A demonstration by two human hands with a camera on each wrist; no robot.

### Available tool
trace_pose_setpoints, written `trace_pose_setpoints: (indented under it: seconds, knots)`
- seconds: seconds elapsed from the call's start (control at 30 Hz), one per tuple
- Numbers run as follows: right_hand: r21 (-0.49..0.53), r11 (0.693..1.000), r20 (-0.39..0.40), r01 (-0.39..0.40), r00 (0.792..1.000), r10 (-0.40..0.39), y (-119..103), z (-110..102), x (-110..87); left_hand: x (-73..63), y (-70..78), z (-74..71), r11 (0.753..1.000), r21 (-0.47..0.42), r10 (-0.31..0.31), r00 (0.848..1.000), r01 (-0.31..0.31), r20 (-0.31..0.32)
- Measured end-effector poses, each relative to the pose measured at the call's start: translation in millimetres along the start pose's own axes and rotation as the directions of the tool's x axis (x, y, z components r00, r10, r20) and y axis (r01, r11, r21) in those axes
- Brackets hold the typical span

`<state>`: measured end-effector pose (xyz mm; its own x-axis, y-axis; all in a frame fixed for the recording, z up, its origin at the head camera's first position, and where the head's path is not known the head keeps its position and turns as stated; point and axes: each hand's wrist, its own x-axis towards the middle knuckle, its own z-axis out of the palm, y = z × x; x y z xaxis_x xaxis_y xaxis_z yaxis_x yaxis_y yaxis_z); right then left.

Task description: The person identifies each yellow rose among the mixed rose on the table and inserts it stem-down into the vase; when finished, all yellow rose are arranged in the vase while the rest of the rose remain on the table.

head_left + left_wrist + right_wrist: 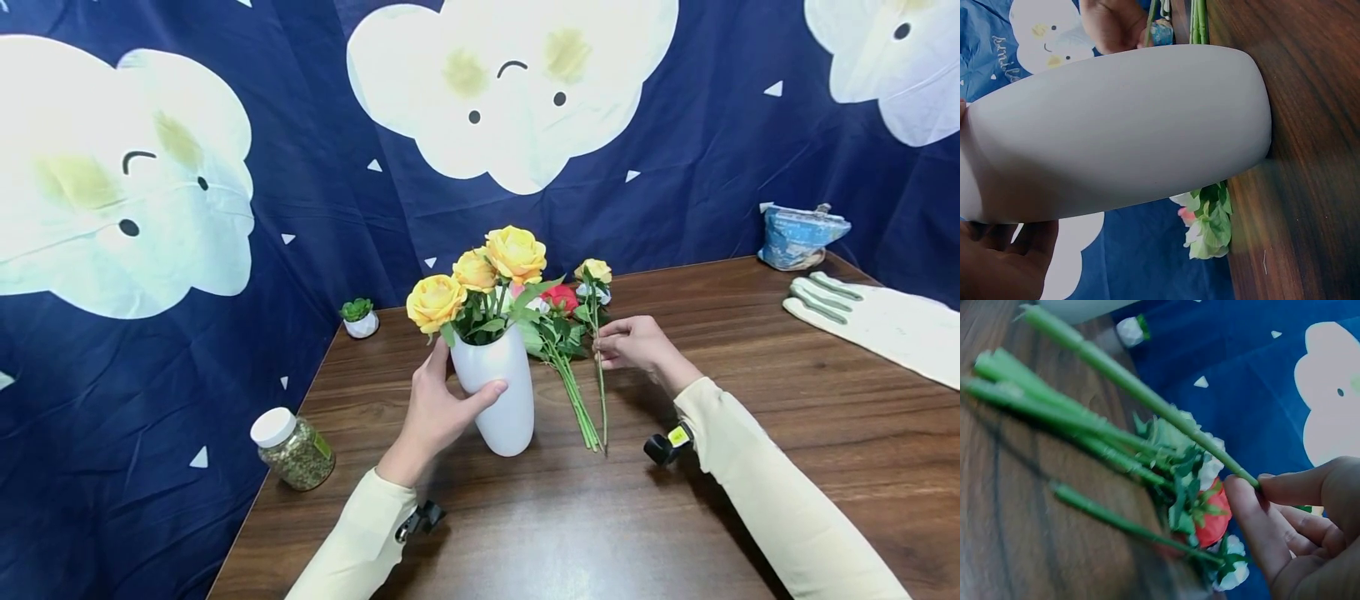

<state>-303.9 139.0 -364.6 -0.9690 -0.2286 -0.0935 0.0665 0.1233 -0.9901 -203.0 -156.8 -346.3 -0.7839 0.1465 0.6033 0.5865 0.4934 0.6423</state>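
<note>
A white vase (pixel 504 400) stands on the table with several yellow roses (pixel 516 254) in its mouth. My left hand (pixel 442 408) grips the vase round its upper body, thumb across the front; the left wrist view shows the vase wall (pixel 1122 131) close up. To the right, my right hand (pixel 637 343) pinches the stem of a single pale yellow rose (pixel 594 270) between thumb and fingers. In the right wrist view that stem (pixel 1141 392) is above the table. Below it lie several other flower stems (pixel 1066 415) and a red rose (pixel 1213 519).
A glass jar (pixel 296 454) with a white lid stands at the table's left edge, a small potted succulent (pixel 360 317) behind it. At the back right sit a blue packet (pixel 801 237) and a white-and-green glove (pixel 877 321). A blue cloud-print curtain (pixel 315 208) hangs behind the table.
</note>
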Motion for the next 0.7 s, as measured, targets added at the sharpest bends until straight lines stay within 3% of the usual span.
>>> trace_pose_setpoints:
  seconds: [0.47, 0.6, 0.7]
  knots:
    - [0.169, 0.967, -0.113, 0.192, 0.978, -0.174, -34, 6, -19.0, -0.5, 0.4, 0.0, 1.0, 0.01, 0.012, 1.0, -0.012, -0.01]
    - [0.253, 0.934, -0.166, 0.252, 0.962, -0.215, -44, 8, -26.0, -0.5, 1.1, 0.2, 1.0, 0.015, 0.012, 1.0, -0.012, -0.014]
    - [0.327, 0.888, -0.205, 0.322, 0.942, -0.266, -51, 9, -31.8, -1.1, 1.4, 0.4, 1.0, 0.02, 0.016, 1.0, -0.015, -0.018]
